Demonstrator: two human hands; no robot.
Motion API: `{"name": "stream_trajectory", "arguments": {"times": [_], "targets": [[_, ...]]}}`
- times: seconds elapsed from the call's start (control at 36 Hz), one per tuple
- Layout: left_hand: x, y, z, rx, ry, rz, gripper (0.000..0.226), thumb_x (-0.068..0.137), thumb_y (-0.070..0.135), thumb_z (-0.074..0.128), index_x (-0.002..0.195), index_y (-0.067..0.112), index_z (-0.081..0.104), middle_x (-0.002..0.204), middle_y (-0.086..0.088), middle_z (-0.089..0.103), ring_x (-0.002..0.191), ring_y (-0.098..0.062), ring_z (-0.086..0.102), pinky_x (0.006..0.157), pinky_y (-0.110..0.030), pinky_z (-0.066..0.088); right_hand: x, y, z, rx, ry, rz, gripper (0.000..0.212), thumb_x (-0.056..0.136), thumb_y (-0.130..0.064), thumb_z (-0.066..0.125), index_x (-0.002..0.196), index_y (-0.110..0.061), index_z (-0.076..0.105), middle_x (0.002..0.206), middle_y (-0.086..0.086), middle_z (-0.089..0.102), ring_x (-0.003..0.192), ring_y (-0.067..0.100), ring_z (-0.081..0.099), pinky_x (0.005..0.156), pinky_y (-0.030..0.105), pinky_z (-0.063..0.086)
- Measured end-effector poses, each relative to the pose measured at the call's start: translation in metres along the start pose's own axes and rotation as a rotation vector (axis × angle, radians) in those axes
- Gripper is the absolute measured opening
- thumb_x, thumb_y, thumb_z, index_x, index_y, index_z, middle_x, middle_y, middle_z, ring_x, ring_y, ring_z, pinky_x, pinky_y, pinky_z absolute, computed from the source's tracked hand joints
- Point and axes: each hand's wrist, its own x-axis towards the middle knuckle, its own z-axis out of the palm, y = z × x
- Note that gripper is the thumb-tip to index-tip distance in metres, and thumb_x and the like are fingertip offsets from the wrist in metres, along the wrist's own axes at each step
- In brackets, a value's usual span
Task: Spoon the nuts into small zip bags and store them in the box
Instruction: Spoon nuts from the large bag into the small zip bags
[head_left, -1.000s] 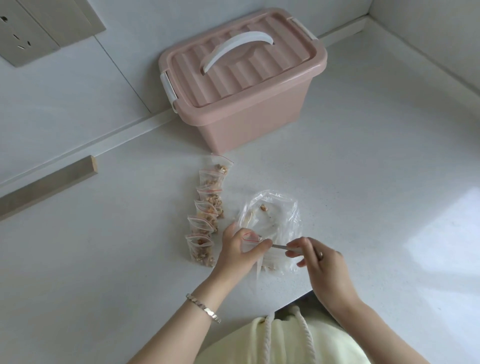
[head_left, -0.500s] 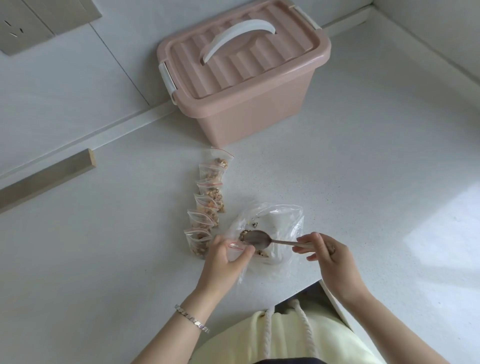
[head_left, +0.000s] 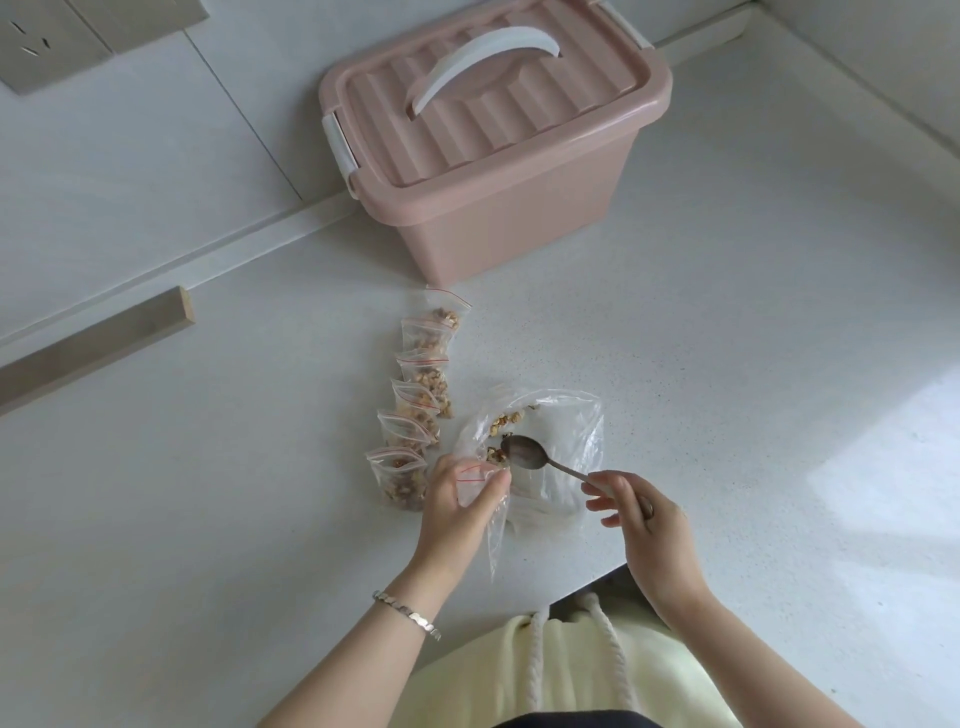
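Head view: the task looks well past its middle. A row of filled small bags (head_left: 421, 405), six as far as I can count, lies on the white counter (head_left: 727, 364) between the person and the pink box (head_left: 493, 156); each is clear with a red zip line and holds pale brown nut pieces. The box stands at the back against the wall, its lid on and latched, so none of the bags is stored yet.

The left hand (head_left: 457, 504) pinches one more small zip bag (head_left: 475, 475) by its mouth, thumb and fingers curled round it. The right hand (head_left: 644, 514) grips the handle of the spoon (head_left: 524, 452) between thumb and fingertips, its bowl just beside that bag's mouth, inside the large clear bag (head_left: 566, 431). Only a few nuts (head_left: 506, 421) are left there, so I judge this the last bag or nearly, with sealing and boxing to follow
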Motion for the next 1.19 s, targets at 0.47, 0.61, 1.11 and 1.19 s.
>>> {"name": "stream_trajectory", "arguments": {"times": [0.47, 0.61, 1.11, 1.19], "targets": [[0.003, 0.011, 0.021, -0.017, -0.031, 0.18, 0.034, 0.065, 0.049, 0.06, 0.081, 0.019, 0.062, 0.097, -0.001, 0.053, 0.092, 0.005, 0.053, 0.084, -0.002, 0.032, 0.018, 0.019, -0.007, 0.332, -0.1, 0.457, 0.035, 0.099, -0.028, 0.036, 0.094, -0.013, 0.067, 0.077, 0.007, 0.071, 0.073, 0.017, 0.064, 0.071, 0.026, 0.05], [0.005, 0.004, 0.011, 0.143, -0.05, 0.231, 0.03, 0.066, 0.052, 0.06, 0.081, 0.027, 0.058, 0.097, 0.001, 0.049, 0.097, 0.008, 0.047, 0.086, 0.0, 0.028, 0.019, 0.019, -0.013, 0.453, -0.056, 0.534, 0.038, 0.098, -0.031, 0.035, 0.097, -0.009, 0.065, 0.076, 0.009, 0.07, 0.075, 0.02, 0.062, 0.073, 0.028, 0.048], [0.0, -0.007, -0.005, 0.518, -0.066, 0.369, 0.039, 0.071, 0.032, 0.076, 0.097, 0.01, 0.056, 0.104, 0.004, 0.038, 0.099, -0.011, 0.041, 0.083, -0.011, 0.032, 0.017, -0.052, -0.057, 0.214, -0.026, 0.187, 0.042, 0.097, -0.03, 0.037, 0.083, -0.005, 0.068, 0.061, 0.009, 0.069, 0.056, 0.015, 0.063, 0.059, 0.023, 0.052], [0.0, -0.007, -0.003, 0.547, -0.078, 0.361, 0.045, 0.073, 0.034, 0.075, 0.105, 0.008, 0.056, 0.113, -0.004, 0.041, 0.108, -0.017, 0.042, 0.088, -0.027, 0.041, 0.016, -0.069, -0.055, 0.153, -0.063, 0.122, 0.042, 0.097, -0.027, 0.038, 0.079, -0.004, 0.068, 0.058, 0.01, 0.068, 0.053, 0.014, 0.061, 0.053, 0.018, 0.05]]}}
